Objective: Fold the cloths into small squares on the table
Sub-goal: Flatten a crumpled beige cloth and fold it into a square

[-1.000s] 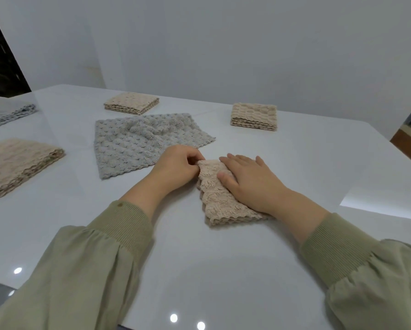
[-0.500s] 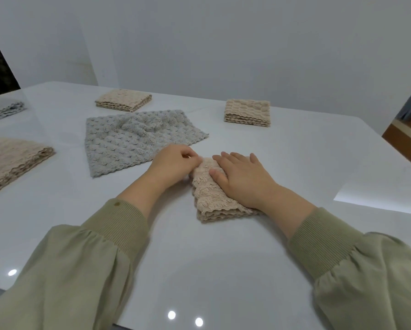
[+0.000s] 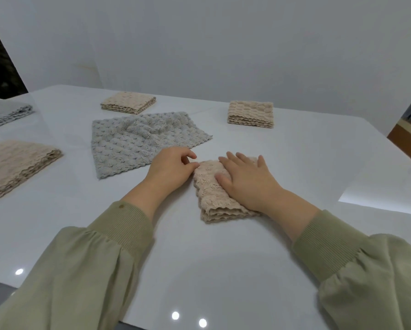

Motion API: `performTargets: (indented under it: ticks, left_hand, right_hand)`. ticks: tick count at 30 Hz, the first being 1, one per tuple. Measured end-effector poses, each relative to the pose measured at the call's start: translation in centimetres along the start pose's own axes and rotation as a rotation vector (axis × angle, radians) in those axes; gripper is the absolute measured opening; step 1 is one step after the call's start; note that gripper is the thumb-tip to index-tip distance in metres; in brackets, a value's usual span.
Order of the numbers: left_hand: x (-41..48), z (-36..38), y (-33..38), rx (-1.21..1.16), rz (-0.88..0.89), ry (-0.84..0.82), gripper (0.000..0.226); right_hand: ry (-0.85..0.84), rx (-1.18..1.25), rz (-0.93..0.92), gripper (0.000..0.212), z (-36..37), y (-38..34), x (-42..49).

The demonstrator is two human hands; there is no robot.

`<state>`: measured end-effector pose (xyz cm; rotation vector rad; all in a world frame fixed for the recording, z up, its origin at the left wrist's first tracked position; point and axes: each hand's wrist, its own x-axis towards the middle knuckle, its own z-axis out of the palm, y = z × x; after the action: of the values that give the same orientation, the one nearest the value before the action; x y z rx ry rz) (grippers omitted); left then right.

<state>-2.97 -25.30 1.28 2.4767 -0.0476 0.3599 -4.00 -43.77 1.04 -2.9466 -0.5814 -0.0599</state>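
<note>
Two hands on the beige cloth | right hand spread flat, pressing; left hand pinching its far corner | risk: layers might pop open if released early

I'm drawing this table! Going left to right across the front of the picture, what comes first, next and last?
beige pile → grey cloth, spread flat → left hand → right hand, flat on the beige cloth being folded.
</note>
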Motion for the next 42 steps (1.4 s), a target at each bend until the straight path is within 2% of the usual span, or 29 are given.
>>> performTargets:
  ticks: [3,6,7,9,12,15,18,20,25,30,36,39,42]
  left_hand:
    - [-0.7,-0.6,0.4,-0.019,0.032,0.043,0.021]
    - [-1.4,-0.7,0.8,0.019,0.022,-0.057,0.030]
    - [-1.6,-0.5,0.8,0.040,0.014,-0.103,0.038]
    - [-1.7,0.1,1.0,0.132,0.021,-0.158,0.050]
    - [-1.5,0.9,1.4,0.247,0.037,-0.167,0.047]
    - [-1.1,1.2,1.5,0.166,0.059,-0.173,0.038]
    - [-0.7,1.0,2.0,0.034,0.005,-0.192,0.043]
    - [-0.9,1.5,3.1,-0.024,-0.011,-0.203,0.049]
    - [-0.6,3.5,5.5,-0.209,-0.032,-0.180,0.046]
    - [-0.8,5.3,8.4,-0.359,-0.034,-0.143,0.045]
    - [-2.5,7.6,11.6,-0.247,-0.007,-0.168,0.039]
    - [-3.6,9.0,13.9,-0.265,-0.016,-0.172,0.034]
    - [-4.4,10.8,16.5,-0.188,0.018,-0.127,0.031]
  right_hand:
    - [0.280,0.112,0.047,0.053,-0.5,0.2,-0.2]
    - [0.437,0.088,0.149,0.049,-0.7,0.8,0.1]
    - [0.420,0.095,0.203,0.049,-0.6,1.1,0.3]
    - [0.277,0.160,0.323,0.052,-0.5,1.9,0.8]
    - [0.097,0.277,0.411,0.052,-0.9,3.1,1.4]
    - [0.076,0.348,0.413,0.045,-1.5,3.7,1.7]
    - [0.028,0.416,0.387,0.027,-1.9,3.9,1.8]
    - [0.051,0.539,0.330,0.019,-2.1,4.6,1.4]
    - [0.230,0.711,0.212,0.019,-2.4,6.6,-0.4]
    - [0.381,0.812,0.299,0.025,-3.0,9.8,-1.8]
    - [0.481,0.707,0.371,0.020,-4.0,15.5,-3.8]
    - [0.508,0.604,0.362,0.027,-4.6,18.1,-5.1]
    - [0.532,0.327,0.382,0.038,-5.3,19.8,-6.3]
